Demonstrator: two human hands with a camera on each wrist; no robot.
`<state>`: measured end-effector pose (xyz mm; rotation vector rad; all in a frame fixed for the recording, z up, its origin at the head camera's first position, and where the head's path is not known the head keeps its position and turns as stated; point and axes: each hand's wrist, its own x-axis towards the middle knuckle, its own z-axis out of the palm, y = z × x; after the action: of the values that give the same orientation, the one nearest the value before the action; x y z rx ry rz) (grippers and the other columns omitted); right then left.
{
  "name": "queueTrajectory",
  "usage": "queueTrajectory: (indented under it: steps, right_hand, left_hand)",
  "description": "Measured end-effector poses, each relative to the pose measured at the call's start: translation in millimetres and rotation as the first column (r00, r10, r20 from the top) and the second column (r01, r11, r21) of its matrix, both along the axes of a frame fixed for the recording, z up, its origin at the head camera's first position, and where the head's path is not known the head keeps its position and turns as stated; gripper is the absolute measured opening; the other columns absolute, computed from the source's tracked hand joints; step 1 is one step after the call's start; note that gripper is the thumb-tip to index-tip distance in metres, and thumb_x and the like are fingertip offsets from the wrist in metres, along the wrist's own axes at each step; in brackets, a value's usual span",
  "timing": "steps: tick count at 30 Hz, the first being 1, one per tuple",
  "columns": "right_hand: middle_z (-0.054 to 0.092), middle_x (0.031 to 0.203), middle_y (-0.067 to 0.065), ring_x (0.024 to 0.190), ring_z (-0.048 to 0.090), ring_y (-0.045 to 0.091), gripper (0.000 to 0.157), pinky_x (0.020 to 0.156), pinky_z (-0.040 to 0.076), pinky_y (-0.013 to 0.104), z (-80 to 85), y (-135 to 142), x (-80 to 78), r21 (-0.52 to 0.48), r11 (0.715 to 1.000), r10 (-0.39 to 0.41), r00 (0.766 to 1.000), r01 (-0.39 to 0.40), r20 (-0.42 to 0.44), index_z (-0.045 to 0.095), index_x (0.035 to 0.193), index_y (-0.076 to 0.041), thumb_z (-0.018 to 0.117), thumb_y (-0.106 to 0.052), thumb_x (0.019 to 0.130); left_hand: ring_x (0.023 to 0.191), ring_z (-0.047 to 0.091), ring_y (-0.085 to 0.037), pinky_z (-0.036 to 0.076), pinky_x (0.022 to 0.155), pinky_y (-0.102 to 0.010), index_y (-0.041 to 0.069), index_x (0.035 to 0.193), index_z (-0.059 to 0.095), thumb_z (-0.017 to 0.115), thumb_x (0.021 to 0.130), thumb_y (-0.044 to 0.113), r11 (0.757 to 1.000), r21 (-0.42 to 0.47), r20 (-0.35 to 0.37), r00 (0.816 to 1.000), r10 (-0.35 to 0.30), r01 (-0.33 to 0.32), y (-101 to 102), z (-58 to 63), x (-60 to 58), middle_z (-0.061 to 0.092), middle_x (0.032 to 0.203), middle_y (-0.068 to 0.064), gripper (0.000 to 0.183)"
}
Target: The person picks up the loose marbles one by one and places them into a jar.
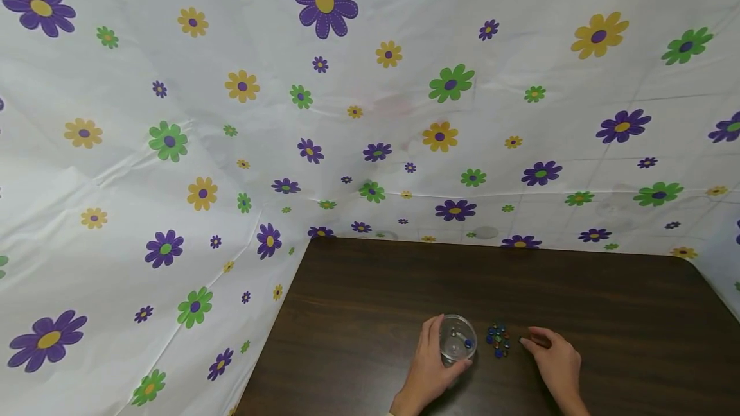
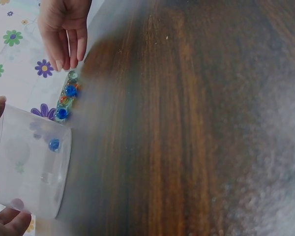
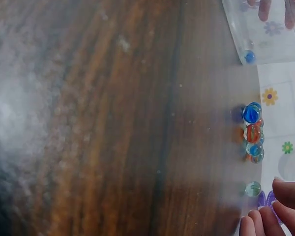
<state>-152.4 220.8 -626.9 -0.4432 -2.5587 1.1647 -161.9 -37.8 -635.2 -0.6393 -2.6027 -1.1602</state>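
Right wrist view: a clear, greenish glass marble (image 3: pixel 253 189) lies on the dark brown wooden surface (image 3: pixel 113 123), just beside the fingertips of my right hand (image 1: pixel 557 358); that grip is slightly parted and, as far as I can see, holds nothing. A cluster of blue, orange and green glass marbles (image 1: pixel 498 339) lies near it, well in from the surface's far edge. Beyond, my left hand (image 1: pixel 426 364) grips a clear, round plastic cup (image 2: pixel 19 152) with a blue glass marble (image 1: pixel 468 343) inside. I'd pinch one marble gently round its middle, clear of the cluster, keeping the cup steady. Whether my fingertips touch the greenish marble, I cannot tell; the surface's near edge is cut off.
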Motion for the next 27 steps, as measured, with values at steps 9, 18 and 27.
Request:
queueTrajectory:
  steps: [9, 18, 27]
  right_hand:
    - [0.074, 0.101, 0.024, 0.09, 0.072, 0.038, 0.029, 0.078, 0.054, 0.046, -1.1, -1.7, -1.4, -0.01, 1.0, 0.006, 0.999, -0.006, 0.05, 0.072, 0.11, 0.01, 0.081, -0.004, 0.086]
    - [0.075, 0.097, 0.023, 0.083, 0.073, 0.032, 0.028, 0.069, 0.055, 0.034, -4.7, -1.2, -4.0, -0.02, 1.0, 0.012, 0.998, -0.011, 0.061, 0.073, 0.107, 0.011, 0.082, -0.003, 0.084]
    - [0.075, 0.09, 0.019, 0.076, 0.071, 0.025, 0.024, 0.074, 0.052, 0.039, -6.5, -2.1, -4.5, 0.003, 1.0, 0.021, 0.999, -0.021, 0.036, 0.075, 0.103, 0.009, 0.083, -0.001, 0.082]
  left_hand:
    - [0.129, 0.053, -0.023, 0.053, 0.098, -0.04, 0.006, 0.155, 0.038, 0.084, 0.086, 0.042, 1.0, -0.002, -0.027, 1.0, 0.007, -0.007, 0.0, -2.2, -0.2, 0.044, 0.146, -0.003, 0.09]
    - [0.129, 0.053, -0.022, 0.052, 0.099, -0.039, 0.006, 0.154, 0.039, 0.083, 0.086, 0.045, 1.0, -0.005, -0.014, 1.0, 0.005, -0.005, 0.3, -3.3, -1.4, 0.044, 0.145, -0.003, 0.09]
    - [0.129, 0.053, -0.022, 0.052, 0.098, -0.039, 0.005, 0.154, 0.039, 0.081, 0.088, 0.047, 1.0, -0.008, -0.023, 1.0, 0.006, -0.006, -0.5, -2.2, -0.4, 0.045, 0.145, -0.002, 0.089]
